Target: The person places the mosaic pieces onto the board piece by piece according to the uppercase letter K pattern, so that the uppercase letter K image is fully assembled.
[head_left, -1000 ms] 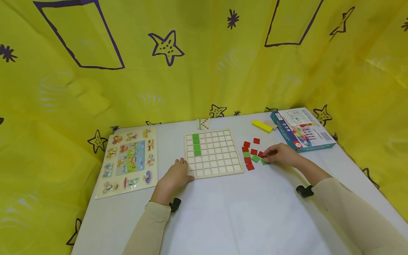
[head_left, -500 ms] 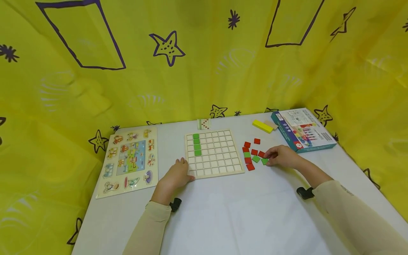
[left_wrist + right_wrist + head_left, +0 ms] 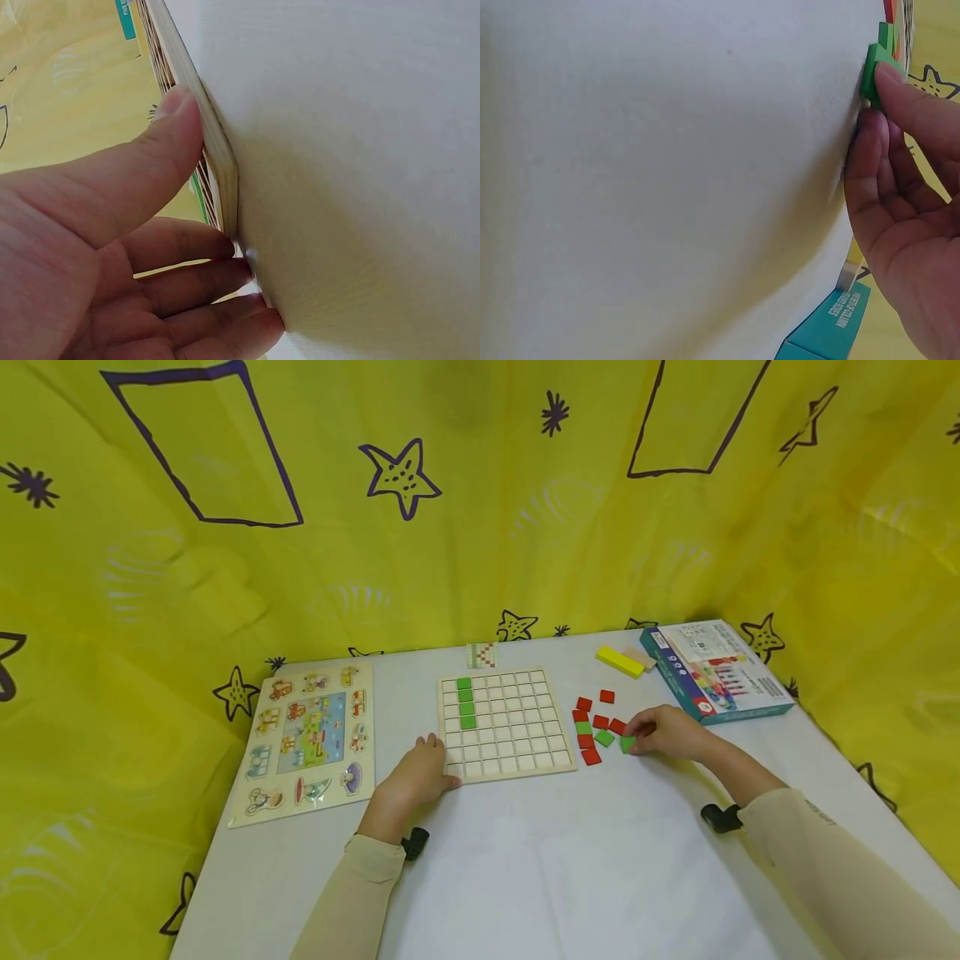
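While the left forearm reaches in from the near left in the head view, the left hand (image 3: 417, 768) rests at the near left corner of the pale wooden grid board (image 3: 520, 745), and the right hand (image 3: 666, 732), angled in from the near right, pinches a green square tile (image 3: 627, 744) beside loose red and green square tiles (image 3: 586, 741) right of the board. The left wrist view shows its thumb against the board's edge, fingers slightly parted around the corner. From the right wrist, the thumb tip presses the green tile, forefinger just beneath, other fingers bent close together.
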Demonstrator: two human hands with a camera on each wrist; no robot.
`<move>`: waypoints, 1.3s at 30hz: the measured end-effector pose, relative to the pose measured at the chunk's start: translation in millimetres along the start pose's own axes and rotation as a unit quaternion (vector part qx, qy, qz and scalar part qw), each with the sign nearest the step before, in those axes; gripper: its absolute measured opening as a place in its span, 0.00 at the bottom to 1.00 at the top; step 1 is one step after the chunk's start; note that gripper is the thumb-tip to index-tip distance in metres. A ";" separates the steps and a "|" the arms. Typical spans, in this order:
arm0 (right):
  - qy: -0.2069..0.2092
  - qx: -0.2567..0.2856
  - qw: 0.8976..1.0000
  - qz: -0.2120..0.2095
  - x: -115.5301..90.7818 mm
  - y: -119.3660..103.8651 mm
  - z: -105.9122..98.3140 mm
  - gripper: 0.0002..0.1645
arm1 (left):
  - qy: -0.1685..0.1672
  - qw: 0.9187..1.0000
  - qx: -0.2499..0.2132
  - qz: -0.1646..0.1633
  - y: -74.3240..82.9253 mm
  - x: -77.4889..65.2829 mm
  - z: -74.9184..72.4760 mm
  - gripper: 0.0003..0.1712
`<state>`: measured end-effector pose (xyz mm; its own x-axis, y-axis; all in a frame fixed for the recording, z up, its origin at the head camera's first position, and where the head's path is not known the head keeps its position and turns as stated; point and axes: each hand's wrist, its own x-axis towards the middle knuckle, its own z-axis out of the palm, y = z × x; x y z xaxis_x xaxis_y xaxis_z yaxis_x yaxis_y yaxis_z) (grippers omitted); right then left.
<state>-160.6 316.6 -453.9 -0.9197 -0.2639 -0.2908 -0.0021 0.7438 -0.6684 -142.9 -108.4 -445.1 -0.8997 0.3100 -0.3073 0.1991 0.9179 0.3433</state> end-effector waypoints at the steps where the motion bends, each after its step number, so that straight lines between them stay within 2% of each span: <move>1: 0.000 -0.001 1.000 -0.001 0.0 0.8 -0.6 0.13 | 0.000 1.000 0.000 0.002 0.2 -0.1 -0.3 0.47; 10: -0.003 0.013 1.000 -0.024 5.1 -2.8 -7.3 0.09 | -0.001 1.000 0.006 0.006 1.3 -0.3 -1.8 0.46; 19: -0.011 0.021 0.999 -0.023 34.5 -38.6 -7.1 0.09 | 0.002 1.000 0.002 0.011 -2.1 0.5 -0.7 0.46; 29: 0.001 0.031 0.999 -0.033 64.1 -79.2 0.1 0.10 | 0.003 1.000 0.005 0.017 -3.9 1.7 1.5 0.46; 39: -0.003 0.041 0.997 -0.062 87.1 -98.2 18.8 0.08 | 0.005 1.000 0.009 0.017 -4.0 1.4 0.4 0.46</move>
<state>-233.2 209.0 -426.4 -0.9118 -0.3546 -0.2071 -0.0831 0.6533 -0.7525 -144.8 -111.6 -447.3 -0.8956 0.3398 -0.2872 0.2370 0.9107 0.3383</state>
